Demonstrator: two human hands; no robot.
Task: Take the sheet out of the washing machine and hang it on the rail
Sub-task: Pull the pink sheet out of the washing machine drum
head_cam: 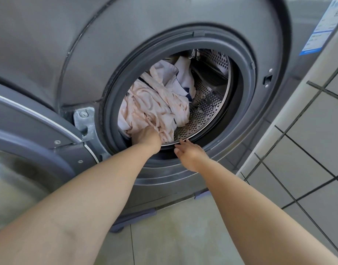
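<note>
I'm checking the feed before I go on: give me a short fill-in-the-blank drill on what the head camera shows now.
1. The washing machine door is ____.
2. The pale pink sheet lies bunched inside the ____.
3. The ____ hand is reaching into the sheet at the bottom of the opening.
4. The right hand holds ____ and sits by the grey rubber seal.

Missing words: open; drum; left; nothing

Two bare forearms, no sleeves; hands, left hand, right hand, without rings or gloves.
</note>
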